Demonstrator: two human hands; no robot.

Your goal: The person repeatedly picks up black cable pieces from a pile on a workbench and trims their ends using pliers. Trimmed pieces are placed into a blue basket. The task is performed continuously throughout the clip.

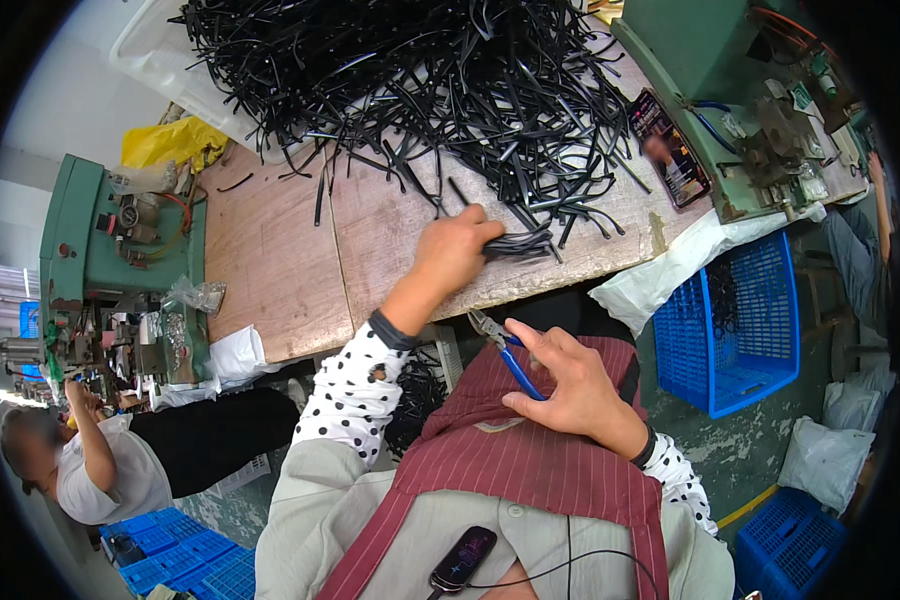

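Note:
My left hand (453,250) is closed round a small bundle of thin black strips (520,243) at the table's near edge, and their ends stick out to the right of the fingers. Lower and to the right, my right hand (575,385) grips cutting pliers (511,362) with blue handles. Their metal jaws point up and left, in front of the table edge and apart from the bundle. Just beyond my left hand, a large tangled heap of the same black strips (420,90) spreads over the wooden table (270,260).
A white tub (160,60) stands behind the heap on the left. Green machines (80,230) flank the table, and a phone (668,150) leans at the right one. A blue basket (730,330) sits right of my lap. At the lower left is another person (120,460).

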